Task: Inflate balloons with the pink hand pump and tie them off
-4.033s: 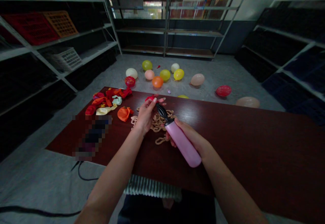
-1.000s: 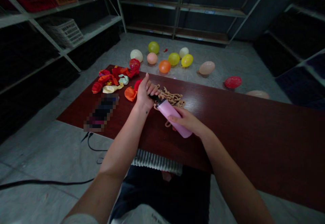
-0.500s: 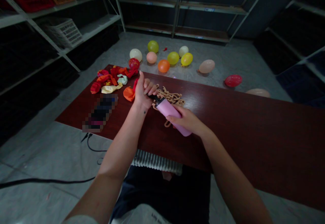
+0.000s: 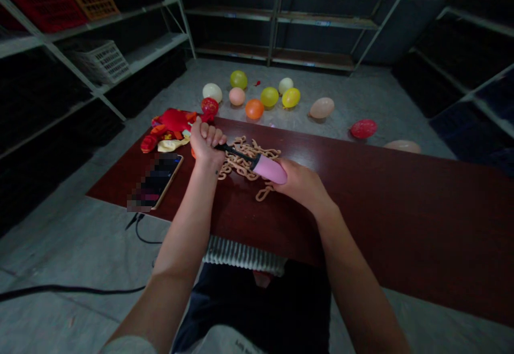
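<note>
My left hand (image 4: 208, 142) is closed round the black end of a balloon hand pump (image 4: 270, 169). My right hand (image 4: 302, 185) grips its pink barrel. A length of black rod shows between the two. Beneath the pump lies a heap of tan long thin balloons (image 4: 241, 167), with one looped end (image 4: 263, 192) stretching toward me. Just beyond my left hand, a smooth red balloon (image 4: 174, 120) looks slightly swollen; whether it joins the pump is hidden by my fingers. Flat balloons, including a pale yellow one (image 4: 172, 144), lie beside it.
A phone (image 4: 158, 181), partly pixelated, rests at the left of the dark red table (image 4: 381, 209). Several inflated balloons, such as an orange one (image 4: 254, 109), lie on the floor behind it. Metal shelves (image 4: 321, 20) surround the area. A black cable (image 4: 72, 290) crosses the floor.
My left hand has moved left, and the pump's black rod is drawn further out of the pink barrel. The barrel has tilted closer to level. A fuller red shape now shows among the flat balloons.
</note>
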Demonstrator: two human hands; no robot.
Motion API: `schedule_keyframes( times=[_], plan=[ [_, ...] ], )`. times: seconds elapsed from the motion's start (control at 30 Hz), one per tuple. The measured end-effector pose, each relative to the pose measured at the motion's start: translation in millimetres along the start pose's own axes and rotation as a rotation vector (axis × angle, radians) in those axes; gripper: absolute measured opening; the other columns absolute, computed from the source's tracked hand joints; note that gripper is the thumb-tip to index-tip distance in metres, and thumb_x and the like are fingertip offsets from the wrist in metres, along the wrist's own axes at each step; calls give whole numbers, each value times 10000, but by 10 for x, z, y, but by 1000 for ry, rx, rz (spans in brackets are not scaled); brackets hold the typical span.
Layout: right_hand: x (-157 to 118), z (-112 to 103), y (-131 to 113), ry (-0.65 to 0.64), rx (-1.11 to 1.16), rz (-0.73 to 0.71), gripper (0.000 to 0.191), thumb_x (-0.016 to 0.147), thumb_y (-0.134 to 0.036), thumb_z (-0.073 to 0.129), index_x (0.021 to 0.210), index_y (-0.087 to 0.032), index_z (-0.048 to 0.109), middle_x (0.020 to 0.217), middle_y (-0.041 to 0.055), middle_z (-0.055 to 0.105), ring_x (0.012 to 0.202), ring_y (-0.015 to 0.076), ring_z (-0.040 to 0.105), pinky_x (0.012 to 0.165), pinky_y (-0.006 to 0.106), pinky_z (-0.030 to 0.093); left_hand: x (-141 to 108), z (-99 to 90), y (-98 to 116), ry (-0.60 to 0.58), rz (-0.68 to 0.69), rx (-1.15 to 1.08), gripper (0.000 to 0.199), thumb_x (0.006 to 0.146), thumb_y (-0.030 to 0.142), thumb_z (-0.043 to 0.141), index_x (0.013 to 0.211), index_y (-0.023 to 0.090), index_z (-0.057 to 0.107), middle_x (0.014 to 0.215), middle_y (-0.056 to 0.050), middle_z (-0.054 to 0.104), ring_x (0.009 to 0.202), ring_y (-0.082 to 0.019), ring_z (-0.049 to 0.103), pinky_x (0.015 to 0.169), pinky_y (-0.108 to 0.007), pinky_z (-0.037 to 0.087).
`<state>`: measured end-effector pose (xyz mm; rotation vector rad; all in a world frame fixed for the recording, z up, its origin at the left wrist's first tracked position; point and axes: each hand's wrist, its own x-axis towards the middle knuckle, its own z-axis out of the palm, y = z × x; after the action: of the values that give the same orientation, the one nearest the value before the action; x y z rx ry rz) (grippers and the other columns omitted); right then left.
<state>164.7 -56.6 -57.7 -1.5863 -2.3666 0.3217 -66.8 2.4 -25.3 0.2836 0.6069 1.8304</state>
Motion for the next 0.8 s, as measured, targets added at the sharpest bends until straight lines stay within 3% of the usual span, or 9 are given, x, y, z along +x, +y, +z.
schedule_keyframes(
  times=[0.13,0.27,0.47,0.6,0.8],
  plan=[
    [36,-10,171,143,-147,16,389,835,-427,667,1162,-220,630,1099,73,735,919,238,686,702,313,444,-39,136,25,55,88,11,539,1061,251,319,543,188,188,387,70,156,313,-64,167,368,-203,206],
    [85,-25,362,297,-254,88,291,809,-415,681,998,-198,636,959,74,733,855,236,670,653,308,381,-88,454,48,27,180,-4,553,1066,277,320,537,183,190,387,67,154,313,-62,159,374,-217,189],
    [100,9,569,457,-273,202,294,811,-379,677,1025,-183,628,942,90,726,823,239,662,657,313,367,-42,862,-154,-48,256,22,583,1068,319,360,521,188,208,394,59,178,319,-73,180,373,-238,184],
    [78,41,592,445,-289,221,309,811,-391,692,1018,-173,624,939,112,725,812,250,663,644,318,363,-8,844,-448,-71,214,38,575,1071,297,335,515,193,232,396,54,184,312,-78,198,366,-241,194],
    [76,87,474,363,-297,151,320,812,-406,702,1020,-179,615,918,114,723,805,247,658,637,320,351,-98,579,-831,-54,125,99,560,1063,303,362,532,199,218,401,68,177,302,-71,201,367,-233,207]
  ],
)
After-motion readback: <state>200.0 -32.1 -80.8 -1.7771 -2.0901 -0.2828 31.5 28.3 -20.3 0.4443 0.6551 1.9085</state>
